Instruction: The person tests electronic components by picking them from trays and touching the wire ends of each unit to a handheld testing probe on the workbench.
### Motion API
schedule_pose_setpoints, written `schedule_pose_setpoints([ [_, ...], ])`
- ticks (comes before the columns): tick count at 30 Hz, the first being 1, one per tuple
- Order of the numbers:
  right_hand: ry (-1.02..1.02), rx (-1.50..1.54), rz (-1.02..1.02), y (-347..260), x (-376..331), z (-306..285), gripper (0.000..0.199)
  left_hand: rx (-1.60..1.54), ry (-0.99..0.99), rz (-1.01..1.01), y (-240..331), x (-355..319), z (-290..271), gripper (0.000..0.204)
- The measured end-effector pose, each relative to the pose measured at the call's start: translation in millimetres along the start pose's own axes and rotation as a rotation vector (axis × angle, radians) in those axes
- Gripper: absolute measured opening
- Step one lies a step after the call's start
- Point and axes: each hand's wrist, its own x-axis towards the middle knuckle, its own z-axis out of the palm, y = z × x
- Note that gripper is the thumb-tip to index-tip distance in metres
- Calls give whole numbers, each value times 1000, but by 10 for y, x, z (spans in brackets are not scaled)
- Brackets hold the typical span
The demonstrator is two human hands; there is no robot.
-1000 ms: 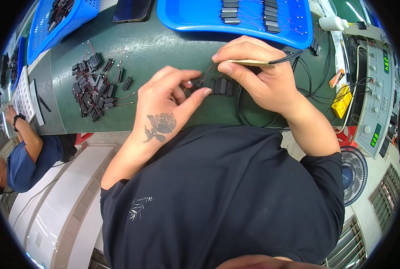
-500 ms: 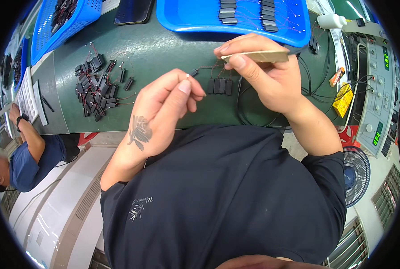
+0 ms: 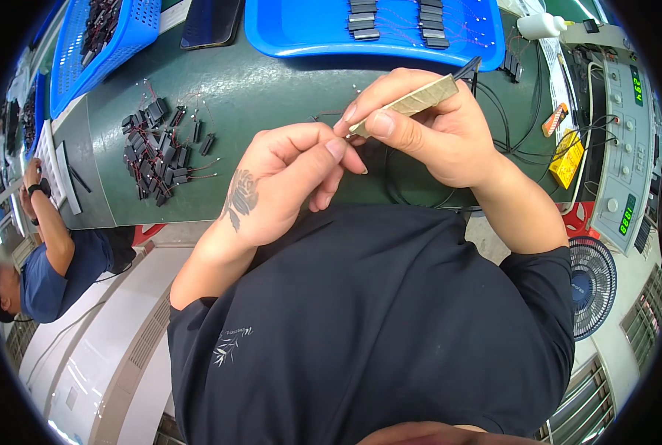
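Note:
My right hand (image 3: 438,137) grips a flat beige strip (image 3: 420,100) that looks wrapped in tape, a black lead running from its far end. Its narrow tip meets the fingertips of my left hand (image 3: 294,170), which are pinched together around a small white connector (image 3: 348,136). Fingers cover most of the connector and the exact contact. To the left on the green table (image 3: 272,89) lies a heap of small black blocks (image 3: 157,152) with thin red and black wires and white plugs.
A blue tray (image 3: 294,50) with rows of wired black blocks stands at the back. Blue basket (image 3: 127,59) and phone (image 3: 211,26) lie back left. At right are a white bottle (image 3: 542,27), yellow box (image 3: 566,159), black cables and a metered instrument (image 3: 619,148). A co-worker (image 3: 57,259) sits far left.
My left hand has moved right and my right hand down and left, so the strip's tip now meets the pinched connector. The strip is tilted more steeply. The view has shifted slightly.

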Motion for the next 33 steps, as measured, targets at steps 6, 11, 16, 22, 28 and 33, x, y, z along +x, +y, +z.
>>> schedule_pose_setpoints([
  [6, 9, 37, -5, 43, 0, 9, 16, -184, -7, 42, -135, 55, -3, 31],
  [11, 2, 130, 1, 38, 10, 36, 16, -154, 6, 41, -146, 52, -15, 34],
  [16, 18, 60, 9, 29, 2, 22, 16, -149, -6, 21, -134, 64, -22, 34],
  [22, 26, 40, 35, 40, -5, 19, 15, -124, 5, 25, -128, 64, -22, 33],
  [28, 10, 26, 27, 56, -5, 16, 15, -109, 16, 23, -124, 58, -13, 33],
  [33, 13, 16, 8, 71, -9, 14, 14, -113, -3, 8, -107, 56, -27, 31],
])
